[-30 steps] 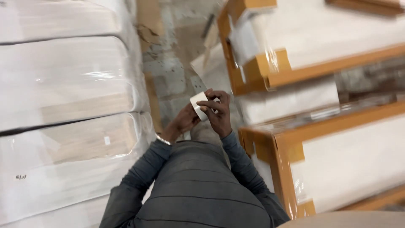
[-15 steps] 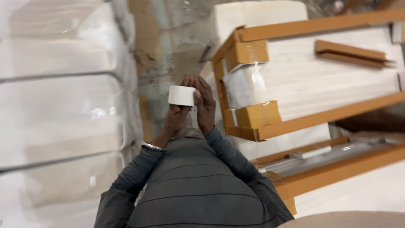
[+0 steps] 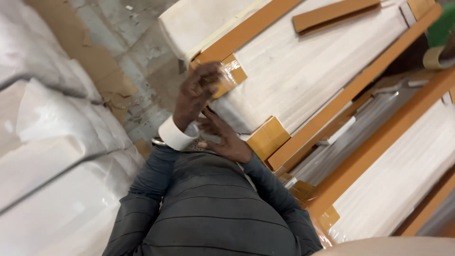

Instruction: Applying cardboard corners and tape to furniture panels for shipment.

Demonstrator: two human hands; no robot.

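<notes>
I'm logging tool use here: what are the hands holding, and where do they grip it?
A white tape roll sits around the left hand's wrist, not gripped. The right hand touches its edge. The left fingers press the taped corner.

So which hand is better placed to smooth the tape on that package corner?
Probably the left hand: its fingers already lie on the taped cardboard corner. The right hand sits lower, by the white tape roll, apart from that corner.
</notes>
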